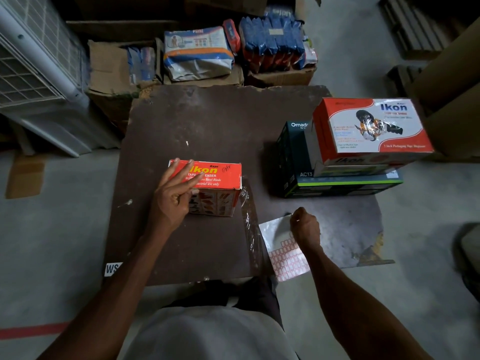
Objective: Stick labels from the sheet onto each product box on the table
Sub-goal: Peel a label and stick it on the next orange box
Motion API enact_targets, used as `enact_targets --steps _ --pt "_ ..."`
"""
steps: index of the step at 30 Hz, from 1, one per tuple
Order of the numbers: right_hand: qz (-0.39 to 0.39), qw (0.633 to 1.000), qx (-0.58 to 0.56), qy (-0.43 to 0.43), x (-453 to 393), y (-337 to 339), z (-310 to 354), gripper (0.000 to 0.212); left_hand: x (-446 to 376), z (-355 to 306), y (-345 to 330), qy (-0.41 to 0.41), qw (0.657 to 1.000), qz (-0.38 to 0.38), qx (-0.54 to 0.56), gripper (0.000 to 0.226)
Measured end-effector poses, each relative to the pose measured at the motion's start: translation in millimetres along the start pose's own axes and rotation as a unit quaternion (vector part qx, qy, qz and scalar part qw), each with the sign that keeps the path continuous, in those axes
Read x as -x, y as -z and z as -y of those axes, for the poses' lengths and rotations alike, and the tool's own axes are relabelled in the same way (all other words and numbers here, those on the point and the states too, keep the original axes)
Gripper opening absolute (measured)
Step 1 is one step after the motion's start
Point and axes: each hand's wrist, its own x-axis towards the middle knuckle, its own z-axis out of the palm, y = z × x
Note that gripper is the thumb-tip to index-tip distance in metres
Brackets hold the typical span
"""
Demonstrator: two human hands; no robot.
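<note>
Labels on the thin, floppy sheet (281, 252) under the pinched right hand (304, 226) need lifting by an edge, while the flat-open left hand (172, 194) steadies the light, stiff box (213, 184) beneath its fingers.

You are standing in a stockroom or warehouse packing corner.

Around your worn dark table (213, 120) you see a bare concrete floor (59, 242) with a red line of tape (31, 329) across it. Behind the table, open cardboard cartons (111, 71) hold shrink-wrapped retail packs (197, 53) and rows of blue pouches (272, 40). A white grilled cooler unit (39, 74) stands to your left, and boxed products (371, 128) sit stacked on the table's right side, beside tall plain cartons (452, 81).
</note>
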Motion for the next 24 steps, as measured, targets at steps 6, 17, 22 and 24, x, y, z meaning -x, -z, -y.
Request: enact_targets --steps 6,17,22,24 --pt "0.048 0.979 -0.197 -0.026 -10 12 -17 0.012 -1 4 -2 0.012 1.0 0.007 -0.001 0.057" --pt "0.008 0.817 -0.567 -0.106 52 53 65 0.014 3 5 -7 0.016 1.0 -0.007 -0.009 0.056" --pt "0.04 0.771 -0.636 -0.018 116 66 160 0.003 4 1 -11 0.019 0.999 -0.042 -0.02 0.052" --pt "0.076 0.786 -0.613 0.019 134 60 189 0.004 6 0 -12 0.018 0.998 -0.047 -0.027 0.05"
